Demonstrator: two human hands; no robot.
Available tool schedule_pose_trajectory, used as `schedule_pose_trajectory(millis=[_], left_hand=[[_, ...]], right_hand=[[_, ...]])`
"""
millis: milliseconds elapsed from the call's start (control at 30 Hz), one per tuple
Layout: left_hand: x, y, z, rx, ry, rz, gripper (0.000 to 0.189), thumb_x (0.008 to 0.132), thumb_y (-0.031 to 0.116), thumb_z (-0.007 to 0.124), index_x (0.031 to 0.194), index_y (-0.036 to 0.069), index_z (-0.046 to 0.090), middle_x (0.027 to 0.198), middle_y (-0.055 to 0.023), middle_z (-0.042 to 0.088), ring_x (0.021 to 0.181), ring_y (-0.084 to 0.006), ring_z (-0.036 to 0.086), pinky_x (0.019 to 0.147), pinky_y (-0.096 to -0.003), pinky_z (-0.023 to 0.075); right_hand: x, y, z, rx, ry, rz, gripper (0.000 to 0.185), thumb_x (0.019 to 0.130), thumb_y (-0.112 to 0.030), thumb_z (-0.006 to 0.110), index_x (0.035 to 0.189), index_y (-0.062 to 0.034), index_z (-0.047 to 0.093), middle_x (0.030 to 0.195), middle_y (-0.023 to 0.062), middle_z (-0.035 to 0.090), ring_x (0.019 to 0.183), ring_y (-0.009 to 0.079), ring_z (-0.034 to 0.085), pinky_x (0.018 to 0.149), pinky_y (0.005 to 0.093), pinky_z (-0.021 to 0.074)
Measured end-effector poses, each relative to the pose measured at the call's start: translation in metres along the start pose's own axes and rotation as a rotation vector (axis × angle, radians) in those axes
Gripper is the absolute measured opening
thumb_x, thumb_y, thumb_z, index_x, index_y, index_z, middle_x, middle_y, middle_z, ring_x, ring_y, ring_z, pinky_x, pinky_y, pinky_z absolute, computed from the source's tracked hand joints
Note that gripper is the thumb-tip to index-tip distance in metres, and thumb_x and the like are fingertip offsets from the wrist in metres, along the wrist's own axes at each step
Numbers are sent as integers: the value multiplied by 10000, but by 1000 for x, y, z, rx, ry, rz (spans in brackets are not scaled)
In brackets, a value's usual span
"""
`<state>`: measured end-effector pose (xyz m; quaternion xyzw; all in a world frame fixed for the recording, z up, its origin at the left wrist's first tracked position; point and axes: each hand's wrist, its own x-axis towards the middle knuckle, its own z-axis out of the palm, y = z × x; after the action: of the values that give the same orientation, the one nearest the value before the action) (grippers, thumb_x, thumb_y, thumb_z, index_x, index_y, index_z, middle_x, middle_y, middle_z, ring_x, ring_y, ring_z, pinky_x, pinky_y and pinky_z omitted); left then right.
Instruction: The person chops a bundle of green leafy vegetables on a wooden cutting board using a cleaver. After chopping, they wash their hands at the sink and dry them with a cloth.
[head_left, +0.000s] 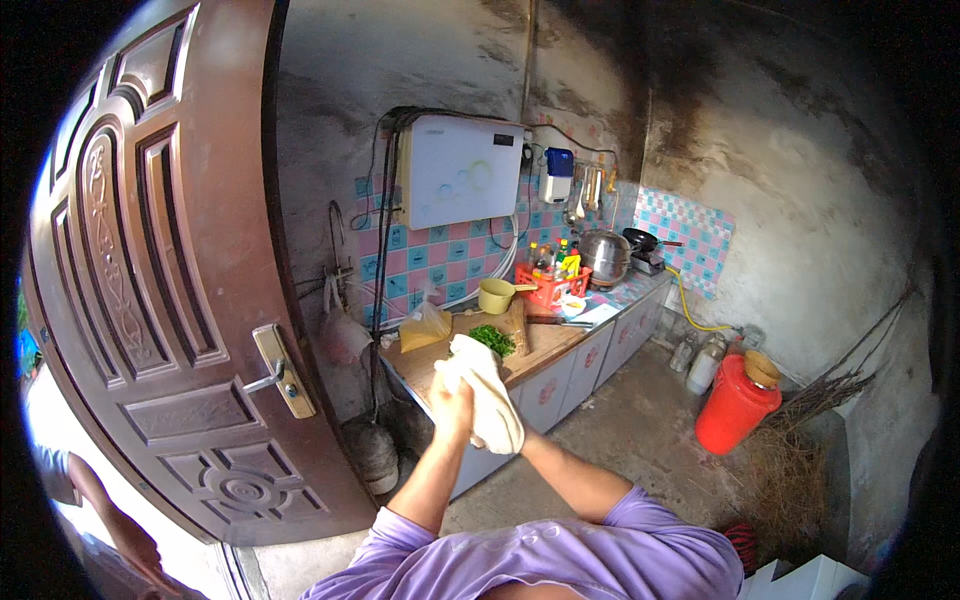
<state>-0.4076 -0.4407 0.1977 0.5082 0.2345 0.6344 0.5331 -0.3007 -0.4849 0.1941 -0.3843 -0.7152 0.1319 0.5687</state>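
A cream-white cloth (486, 397) is bunched between my hands, in front of the counter's near end. My left hand (452, 401) grips it from the left, fingers closed on its folds. The cloth covers most of my right hand; only the wrist (531, 442) shows clearly beside its lower edge, so the fingers' pose is hidden. Just beyond the cloth, chopped green leaves (491, 340) lie on a wooden board (420, 364). Beside them rests a straw-coloured brush or whisk (519, 326). A plastic bag with yellow contents (424, 330) and a green dipper (496, 295) stand behind.
A brown panelled door (187, 300) with a lever handle stands at left; a person's arm (112, 502) shows beyond it. Farther along the counter are a knife (551, 320), a red bottle basket (551, 292) and a steel pot (604, 255). A red bucket (735, 409) stands on the floor at right.
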Motion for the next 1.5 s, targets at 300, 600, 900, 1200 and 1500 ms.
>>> schedule_pose_trajectory(millis=[300,600,900,1200,1500], left_hand=[[-48,43,29,519,-247,521,585,744,109,727,1295,55,537,1328,-211,510,1279,-340,438,1094,-444,305],[-8,58,6,-736,-304,-364,464,994,324,506,1316,-8,467,1281,-194,548,1136,-299,592,1018,-424,463],[-45,64,33,-1244,-496,-715,436,969,379,507,1263,56,525,1181,-159,614,1072,-283,599,969,-410,482],[-18,85,-8,-549,-421,-275,452,944,342,529,1290,52,506,1218,-114,570,1081,-237,561,940,-357,456],[-6,79,3,-362,60,-91,231,976,153,475,1083,-15,593,970,-122,672,815,-212,660,754,-315,536]], right_hand=[[9,-1,-10,28,214,170,355,969,-164,500,1298,-31,495,1218,134,571,1122,218,562,974,367,462],[56,-37,-16,91,11,-28,304,931,-125,529,1215,-22,557,1205,103,567,1159,205,516,1016,355,401],[3,-187,-35,1050,-23,204,448,959,-261,515,1323,-1,487,1286,122,557,1210,228,517,1076,365,359],[-23,-80,2,1442,-1,511,501,959,-394,533,1328,-60,483,1327,94,528,1222,213,516,985,383,477],[-38,-38,-48,1046,116,726,692,915,-509,583,1443,-126,350,1371,101,477,1270,218,455,1003,495,436]])
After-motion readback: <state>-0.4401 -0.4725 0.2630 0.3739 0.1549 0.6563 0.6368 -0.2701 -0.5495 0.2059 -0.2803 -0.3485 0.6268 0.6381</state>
